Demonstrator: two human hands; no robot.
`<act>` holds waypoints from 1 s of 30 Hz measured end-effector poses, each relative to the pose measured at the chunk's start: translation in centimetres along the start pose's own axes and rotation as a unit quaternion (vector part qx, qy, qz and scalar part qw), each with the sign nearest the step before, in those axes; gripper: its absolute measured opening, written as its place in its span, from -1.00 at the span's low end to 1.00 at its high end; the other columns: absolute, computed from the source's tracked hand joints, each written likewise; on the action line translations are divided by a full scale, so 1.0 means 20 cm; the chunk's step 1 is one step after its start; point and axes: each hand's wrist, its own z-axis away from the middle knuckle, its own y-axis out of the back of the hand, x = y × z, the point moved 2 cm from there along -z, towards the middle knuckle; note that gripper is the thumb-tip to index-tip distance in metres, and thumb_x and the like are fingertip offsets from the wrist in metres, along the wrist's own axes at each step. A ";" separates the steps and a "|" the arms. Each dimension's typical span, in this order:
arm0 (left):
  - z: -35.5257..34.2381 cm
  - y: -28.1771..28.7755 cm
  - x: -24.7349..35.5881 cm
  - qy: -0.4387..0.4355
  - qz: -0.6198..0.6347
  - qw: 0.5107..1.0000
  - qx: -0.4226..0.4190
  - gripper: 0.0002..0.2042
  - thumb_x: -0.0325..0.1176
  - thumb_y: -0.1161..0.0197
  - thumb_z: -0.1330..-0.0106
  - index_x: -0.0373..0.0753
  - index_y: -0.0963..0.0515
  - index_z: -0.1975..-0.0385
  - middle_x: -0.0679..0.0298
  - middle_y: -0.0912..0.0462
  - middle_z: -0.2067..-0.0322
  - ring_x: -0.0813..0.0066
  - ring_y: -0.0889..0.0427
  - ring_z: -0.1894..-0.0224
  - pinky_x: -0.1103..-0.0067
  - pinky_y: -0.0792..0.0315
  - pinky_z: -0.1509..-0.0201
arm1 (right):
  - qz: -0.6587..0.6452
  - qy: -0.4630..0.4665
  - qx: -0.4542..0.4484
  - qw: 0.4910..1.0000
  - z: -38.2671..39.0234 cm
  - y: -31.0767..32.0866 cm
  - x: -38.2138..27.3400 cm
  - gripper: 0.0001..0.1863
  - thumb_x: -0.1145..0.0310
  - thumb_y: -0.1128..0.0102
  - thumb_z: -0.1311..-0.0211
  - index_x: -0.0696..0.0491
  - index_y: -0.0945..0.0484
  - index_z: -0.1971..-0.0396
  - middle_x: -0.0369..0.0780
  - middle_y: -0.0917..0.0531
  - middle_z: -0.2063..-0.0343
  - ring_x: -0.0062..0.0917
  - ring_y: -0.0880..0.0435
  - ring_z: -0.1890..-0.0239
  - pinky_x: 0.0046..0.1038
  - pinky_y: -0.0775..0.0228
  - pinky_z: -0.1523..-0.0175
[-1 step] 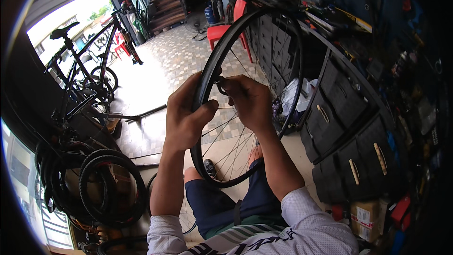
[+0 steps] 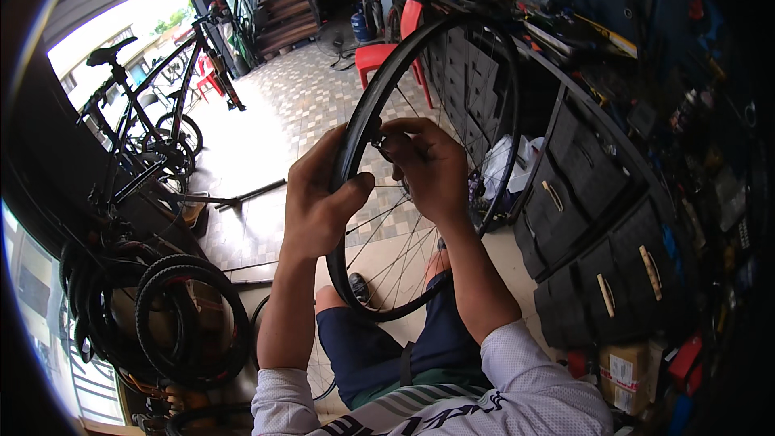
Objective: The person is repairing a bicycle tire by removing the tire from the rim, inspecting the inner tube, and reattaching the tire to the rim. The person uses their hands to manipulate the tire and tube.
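Observation:
A bicycle wheel [image 2: 383,81] with a black rim and thin spokes stands upright and tilted before me, its lower edge by my thighs. My left hand [image 2: 319,202] is closed around the left side of the rim, fingers behind and thumb on the inner side. On the inner side of the rim, at the same height, my right hand [image 2: 433,169] pinches a small dark piece [image 2: 378,142] between thumb and fingers. Its exact kind is too small to make out, and the fingertips partly cover it. The hub is largely behind my right hand and forearm.
Several black tyres [image 2: 194,319] are heaped at the lower left, near a bicycle [image 2: 133,113]. A red chair [image 2: 375,56] stands beyond the wheel. Black drawers [image 2: 577,169] and a cluttered workbench [image 2: 557,28] run along the right, with a cardboard box [image 2: 623,375] below.
The fingers of my right hand have shifted slightly upward, and the small dark piece sits at a different angle. My left hand and the wheel have hardly moved.

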 end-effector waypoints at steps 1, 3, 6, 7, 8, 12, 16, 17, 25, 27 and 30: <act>0.00 0.00 0.00 -0.007 -0.002 1.000 -0.001 -0.42 -0.60 -0.18 -0.05 -0.46 -0.47 -0.20 0.26 -0.59 0.04 0.69 -0.47 0.23 0.73 -0.37 0.20 | -0.011 0.002 0.003 1.000 0.00 -0.01 -0.01 -0.80 0.34 -0.36 -0.34 0.14 -0.58 0.22 -0.33 -0.64 0.60 -0.76 -0.56 0.57 -0.65 -0.35 0.45; 0.00 0.01 -0.01 -0.017 -0.005 1.000 -0.006 -0.41 -0.59 -0.19 -0.04 -0.47 -0.46 -0.20 0.25 -0.57 0.03 0.67 -0.47 0.20 0.72 -0.37 0.16 | -0.035 0.005 0.011 0.999 0.00 -0.01 -0.03 -0.79 0.39 -0.36 -0.33 0.13 -0.51 0.20 -0.31 -0.66 0.56 -0.74 -0.61 0.53 -0.65 -0.38 0.42; 0.00 0.01 -0.01 -0.008 0.000 1.000 -0.006 -0.40 -0.57 -0.19 -0.03 -0.47 -0.46 -0.21 0.26 -0.55 0.05 0.66 -0.47 0.19 0.72 -0.37 0.15 | -0.027 0.061 0.021 0.998 0.01 -0.02 -0.03 -0.77 0.39 -0.39 -0.30 0.12 -0.49 0.22 -0.32 -0.67 0.53 -0.74 -0.64 0.49 -0.66 -0.41 0.38; 0.01 0.01 0.00 -0.004 -0.001 1.000 -0.006 -0.40 -0.57 -0.19 -0.02 -0.47 -0.46 -0.20 0.26 -0.55 0.05 0.66 -0.47 0.19 0.73 -0.37 0.16 | -0.025 0.079 0.025 0.996 0.01 -0.02 -0.03 -0.76 0.39 -0.40 -0.29 0.12 -0.49 0.23 -0.33 -0.67 0.52 -0.74 -0.65 0.47 -0.66 -0.42 0.37; 0.01 0.01 0.00 0.000 -0.002 1.000 -0.005 -0.40 -0.56 -0.19 -0.02 -0.47 -0.47 -0.20 0.26 -0.55 0.06 0.66 -0.47 0.20 0.73 -0.36 0.17 | -0.024 0.075 0.018 0.997 0.01 -0.02 -0.04 -0.76 0.38 -0.41 -0.28 0.12 -0.50 0.23 -0.33 -0.67 0.52 -0.74 -0.64 0.47 -0.66 -0.41 0.37; 0.01 0.02 0.00 0.010 -0.023 1.000 -0.005 -0.40 -0.56 -0.20 0.00 -0.48 -0.47 -0.19 0.26 -0.54 0.07 0.63 -0.47 0.18 0.73 -0.34 0.15 | -0.075 -0.053 -0.050 0.995 -0.05 0.03 -0.03 -0.76 0.33 -0.43 -0.27 0.09 -0.53 0.23 -0.34 -0.68 0.53 -0.76 -0.63 0.48 -0.68 -0.37 0.41; 0.00 0.03 -0.02 -0.012 -0.027 0.999 -0.012 -0.39 -0.53 -0.22 0.02 -0.50 -0.47 -0.17 0.23 -0.53 0.08 0.56 -0.47 0.11 0.69 -0.34 0.03 | -0.095 -0.147 -0.076 0.982 -0.05 0.03 -0.04 -0.77 0.27 -0.41 -0.30 0.06 -0.56 0.24 -0.33 -0.68 0.55 -0.77 -0.61 0.50 -0.68 -0.33 0.46; 0.00 0.04 -0.03 -0.017 -0.020 1.000 -0.011 -0.39 -0.52 -0.22 0.02 -0.50 -0.47 -0.17 0.22 -0.53 0.08 0.55 -0.46 0.09 0.67 -0.33 0.00 | -0.089 -0.140 -0.065 0.984 -0.05 0.02 -0.06 -0.77 0.26 -0.40 -0.31 0.07 -0.57 0.25 -0.33 -0.68 0.55 -0.77 -0.60 0.51 -0.68 -0.32 0.46; 0.00 0.02 -0.01 -0.018 -0.010 0.999 -0.026 -0.40 -0.53 -0.21 0.03 -0.50 -0.49 -0.16 0.17 -0.56 0.00 0.47 -0.49 -0.07 0.61 -0.29 -0.21 | 0.046 0.097 -0.006 0.994 0.05 -0.01 -0.01 -0.82 0.32 -0.29 -0.38 0.13 -0.64 0.31 -0.29 -0.67 0.55 -0.73 -0.58 0.50 -0.58 -0.34 0.42; 0.00 0.04 -0.03 -0.014 0.016 1.000 -0.020 -0.39 -0.54 -0.20 0.03 -0.50 -0.50 -0.16 0.15 -0.56 -0.03 0.45 -0.49 -0.11 0.60 -0.28 -0.24 | 0.146 0.137 -0.015 0.980 0.10 0.01 -0.05 -0.81 0.39 -0.34 -0.29 0.07 -0.70 0.12 -0.28 -0.69 0.42 -0.57 -0.62 0.39 -0.50 -0.40 0.30; 0.00 0.06 -0.04 -0.018 0.018 0.999 -0.027 -0.39 -0.56 -0.20 0.03 -0.49 -0.50 -0.17 0.14 -0.57 -0.06 0.43 -0.49 -0.16 0.57 -0.27 -0.28 | 0.256 0.238 0.017 0.937 0.13 0.00 -0.06 -0.62 0.46 -0.47 -0.12 -0.01 -0.72 0.01 -0.26 -0.69 0.24 -0.41 -0.61 0.24 -0.42 -0.43 0.19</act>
